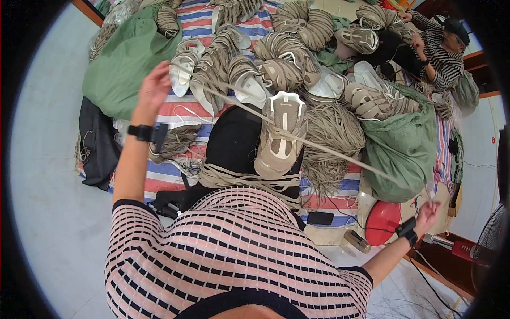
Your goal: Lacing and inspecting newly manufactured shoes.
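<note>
A beige and white shoe upper [272, 155] rests on my black-clad lap, its white-edged collar pointing away from me. One long beige shoelace [348, 158] runs through it and is drawn out taut to both sides. Up and to the left, my left hand [154, 87] is closed on one end of the lace. Far out at the lower right, my right hand [426, 217] pinches the other end. More loose laces [234, 177] lie across my lap, and a thick bundle of beige laces [333, 135] sits right of the upper.
Stacked shoe uppers [284, 56] cover the striped sheet [164, 183] ahead. Green sacks stand at left [119, 69] and right [396, 151]. A phone [320, 218], a red round object [383, 223] and a fan [491, 239] are at right. Another person [438, 50] works at far right.
</note>
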The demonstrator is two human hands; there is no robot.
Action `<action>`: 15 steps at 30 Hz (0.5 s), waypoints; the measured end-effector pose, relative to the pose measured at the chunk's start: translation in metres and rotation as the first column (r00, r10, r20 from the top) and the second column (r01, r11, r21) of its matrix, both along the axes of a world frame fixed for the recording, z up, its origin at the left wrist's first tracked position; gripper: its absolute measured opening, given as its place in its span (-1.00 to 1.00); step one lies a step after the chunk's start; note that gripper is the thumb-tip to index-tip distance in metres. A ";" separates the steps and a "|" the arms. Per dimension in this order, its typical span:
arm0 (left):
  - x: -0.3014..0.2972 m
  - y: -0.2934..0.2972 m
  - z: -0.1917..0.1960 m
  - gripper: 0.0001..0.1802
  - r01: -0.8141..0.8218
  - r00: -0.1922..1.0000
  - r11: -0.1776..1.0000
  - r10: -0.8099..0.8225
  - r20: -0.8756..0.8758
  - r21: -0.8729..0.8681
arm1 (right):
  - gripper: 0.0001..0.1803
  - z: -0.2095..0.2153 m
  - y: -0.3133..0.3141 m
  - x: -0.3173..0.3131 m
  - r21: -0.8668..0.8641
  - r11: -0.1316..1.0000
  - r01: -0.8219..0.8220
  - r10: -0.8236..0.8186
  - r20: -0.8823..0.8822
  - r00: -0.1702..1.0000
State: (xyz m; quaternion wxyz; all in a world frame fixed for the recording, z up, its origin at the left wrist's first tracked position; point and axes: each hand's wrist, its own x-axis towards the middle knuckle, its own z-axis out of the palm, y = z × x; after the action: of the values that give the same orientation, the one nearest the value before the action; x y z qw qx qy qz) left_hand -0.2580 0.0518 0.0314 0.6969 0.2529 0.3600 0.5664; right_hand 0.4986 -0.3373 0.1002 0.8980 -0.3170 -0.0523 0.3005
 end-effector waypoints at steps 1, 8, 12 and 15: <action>-0.026 0.001 -0.001 -0.66 -0.084 0.996 0.996 0.083 -0.038 -0.011 | -0.87 -0.014 -0.037 0.023 -0.008 1.000 -0.023 0.024 0.011 1.000; -0.163 -0.037 -0.046 -0.77 -0.380 0.688 0.902 0.129 -0.714 -0.204 | -0.74 -0.082 -0.184 0.056 -0.387 0.904 0.181 -0.223 -0.065 0.973; -0.149 -0.046 -0.054 -0.83 -0.201 0.217 0.936 -0.245 -0.945 -0.288 | -0.63 -0.128 -0.199 0.051 -0.677 0.601 0.424 -0.274 0.324 0.906; -0.108 -0.018 -0.091 -0.84 0.178 0.214 0.979 -0.135 -0.967 -0.098 | -0.43 -0.122 -0.199 0.062 -0.718 0.369 0.589 0.366 0.695 0.618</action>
State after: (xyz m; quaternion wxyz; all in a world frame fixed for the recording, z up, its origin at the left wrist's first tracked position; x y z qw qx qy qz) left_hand -0.3657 0.0339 -0.0598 0.3726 0.5958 0.6764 0.2206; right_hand 0.5602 -0.5368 -0.0217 0.4601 -0.8567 -0.2306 0.0345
